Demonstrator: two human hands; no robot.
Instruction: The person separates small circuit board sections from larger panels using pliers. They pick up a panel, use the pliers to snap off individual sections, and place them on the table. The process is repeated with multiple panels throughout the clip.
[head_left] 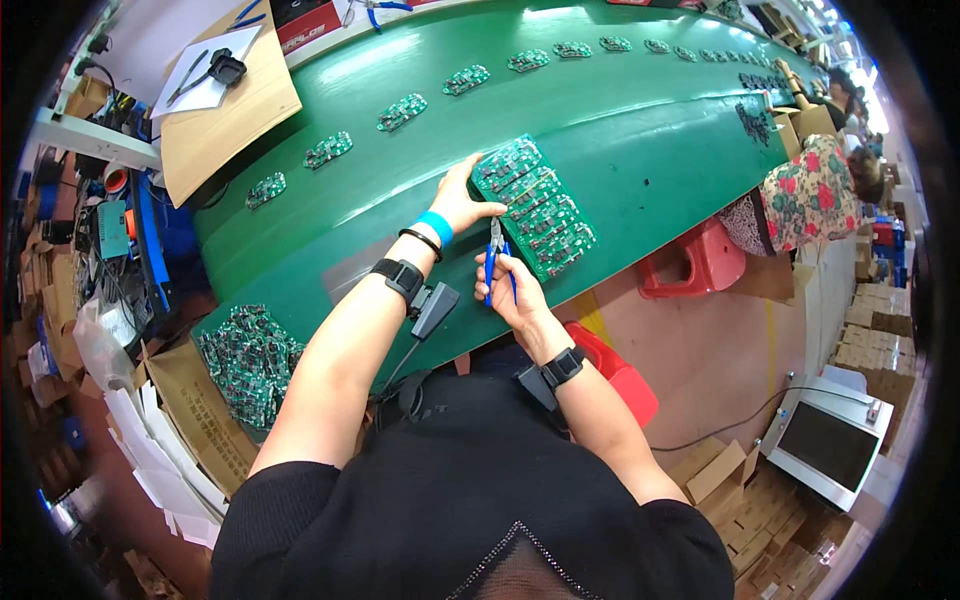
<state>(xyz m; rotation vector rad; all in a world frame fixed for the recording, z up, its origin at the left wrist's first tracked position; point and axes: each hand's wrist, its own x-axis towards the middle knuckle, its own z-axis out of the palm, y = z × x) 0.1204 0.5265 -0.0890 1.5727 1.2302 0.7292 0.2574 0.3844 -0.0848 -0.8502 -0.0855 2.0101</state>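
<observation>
A green circuit board panel (540,208), made of several joined boards with small parts, lies at a slant on the green bench in front of me. My left hand (460,203) grips its left side, fingers at the upper corner and thumb near the middle of that edge. In my right hand (517,293) is a pair of blue-handled side cutters (497,245). Their metal jaws point away from me and meet the panel's left edge beside my left thumb. Whether the blades are closed on the board is too small to tell.
Single circuit boards (401,112) run in a spaced row along the bench's far side. A heap of boards (250,360) sits at the near left by a cardboard box (200,415). Another person (810,195) sits at the right by a red stool (695,262).
</observation>
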